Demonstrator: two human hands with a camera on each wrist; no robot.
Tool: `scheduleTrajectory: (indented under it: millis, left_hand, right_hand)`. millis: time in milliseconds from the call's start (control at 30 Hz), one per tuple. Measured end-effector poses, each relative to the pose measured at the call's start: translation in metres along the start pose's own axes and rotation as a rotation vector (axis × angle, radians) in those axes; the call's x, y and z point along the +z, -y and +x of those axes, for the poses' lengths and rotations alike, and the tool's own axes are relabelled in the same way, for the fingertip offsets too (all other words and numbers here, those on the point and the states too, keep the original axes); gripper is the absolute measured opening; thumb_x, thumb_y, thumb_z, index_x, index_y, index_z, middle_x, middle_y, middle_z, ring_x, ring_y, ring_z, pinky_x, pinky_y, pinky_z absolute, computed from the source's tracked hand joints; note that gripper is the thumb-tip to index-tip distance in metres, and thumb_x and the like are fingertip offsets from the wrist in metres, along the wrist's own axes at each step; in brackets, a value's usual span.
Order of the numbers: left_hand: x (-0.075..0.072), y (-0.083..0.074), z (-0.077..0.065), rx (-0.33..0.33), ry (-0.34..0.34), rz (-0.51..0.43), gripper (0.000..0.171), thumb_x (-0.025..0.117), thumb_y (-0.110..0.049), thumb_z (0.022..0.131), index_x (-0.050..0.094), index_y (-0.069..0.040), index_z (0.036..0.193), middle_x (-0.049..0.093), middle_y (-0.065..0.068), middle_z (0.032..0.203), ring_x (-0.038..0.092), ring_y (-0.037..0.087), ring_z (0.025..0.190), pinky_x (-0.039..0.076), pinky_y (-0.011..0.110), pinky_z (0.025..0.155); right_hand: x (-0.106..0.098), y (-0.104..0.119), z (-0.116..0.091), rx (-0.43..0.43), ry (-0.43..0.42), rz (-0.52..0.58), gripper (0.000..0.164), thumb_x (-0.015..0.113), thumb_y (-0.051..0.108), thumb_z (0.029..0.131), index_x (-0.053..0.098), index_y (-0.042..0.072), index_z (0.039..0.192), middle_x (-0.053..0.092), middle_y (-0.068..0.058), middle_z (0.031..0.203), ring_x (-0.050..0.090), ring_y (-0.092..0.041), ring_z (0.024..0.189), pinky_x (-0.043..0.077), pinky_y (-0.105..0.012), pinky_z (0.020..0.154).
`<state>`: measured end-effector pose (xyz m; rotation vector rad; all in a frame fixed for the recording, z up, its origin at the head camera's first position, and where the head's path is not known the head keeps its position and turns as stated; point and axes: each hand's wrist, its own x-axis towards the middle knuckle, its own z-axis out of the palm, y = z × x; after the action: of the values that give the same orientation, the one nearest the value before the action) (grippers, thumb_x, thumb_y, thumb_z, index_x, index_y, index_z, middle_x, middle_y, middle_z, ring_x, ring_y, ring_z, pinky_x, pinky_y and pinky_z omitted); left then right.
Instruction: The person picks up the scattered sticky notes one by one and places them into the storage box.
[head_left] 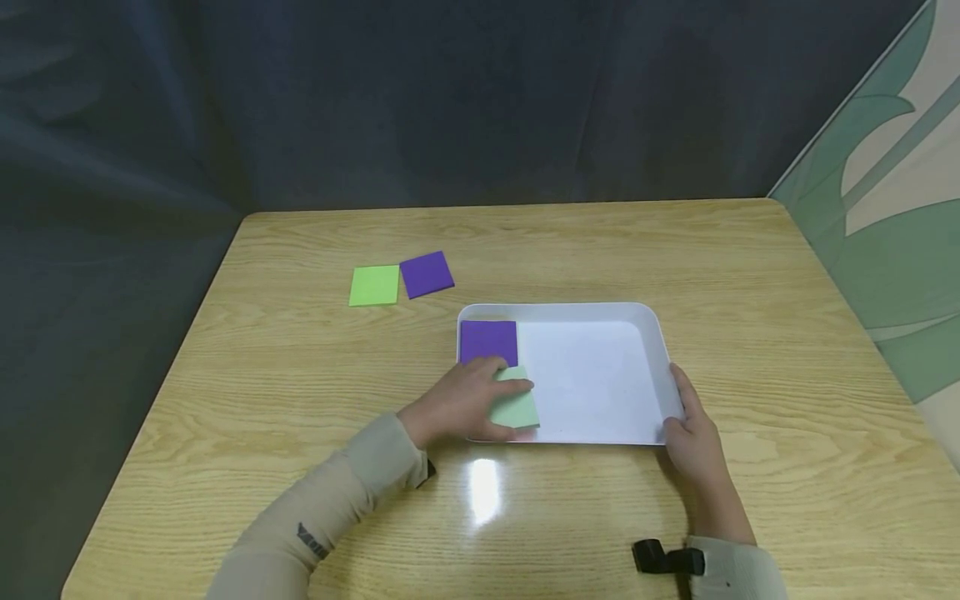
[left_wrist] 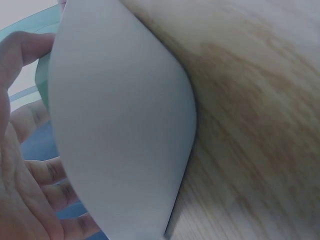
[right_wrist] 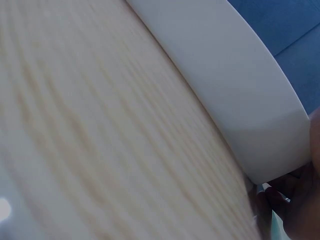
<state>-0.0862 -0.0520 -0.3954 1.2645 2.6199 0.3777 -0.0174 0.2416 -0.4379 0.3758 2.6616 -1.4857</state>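
A white rectangular tray point(head_left: 592, 375) lies on the table, and my right hand point(head_left: 696, 433) grips its right edge near the front corner. Inside the tray at the left, a purple square point(head_left: 489, 340) sits at the back, with a mint-green square point(head_left: 516, 408) in front of it. My left hand point(head_left: 468, 404) reaches over the tray's left side, its fingers spread over and around the mint-green square and partly hiding it. In the left wrist view, the tray wall point(left_wrist: 122, 120) covers most of that square.
Behind the tray, to its left, a lime-green square point(head_left: 374, 286) and another purple square point(head_left: 427, 274) lie side by side on the wooden table point(head_left: 300, 375). A dark curtain point(head_left: 480, 100) hangs behind the table. At the right is a leaf-patterned panel point(head_left: 892, 250).
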Motion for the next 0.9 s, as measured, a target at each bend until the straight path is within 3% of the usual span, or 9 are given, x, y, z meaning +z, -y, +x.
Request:
scheduleTrajectory:
  millis: [533,900]
  left_hand:
    - [0.0010,-0.0016,-0.0004,-0.023,0.027,-0.001,0.067,0.061,-0.051,0.072,0.042,-0.019,0.128,0.044,0.016,0.122,0.040,0.026,0.105,0.043,0.042,0.083]
    - [0.0024,0.0012,0.0018,-0.050,0.132,-0.061,0.056,0.061,-0.032,0.075,0.044,-0.017,0.126,0.044,0.008,0.120,0.037,0.021,0.104,0.040,0.043,0.087]
  right_hand:
    - [0.0011,-0.0009,0.0007,-0.008,-0.017,0.008,0.072,0.023,-0.006,0.078,0.003,0.025,0.139,0.006,-0.024,0.144,0.007,-0.044,0.125,0.012,-0.061,0.100]
    - [0.0018,-0.0003,0.0010,0.015,-0.020,0.015,0.073,0.024,-0.007,0.078,0.003,0.027,0.139,0.005,-0.022,0.145,0.007,-0.044,0.125,0.012,-0.061,0.100]
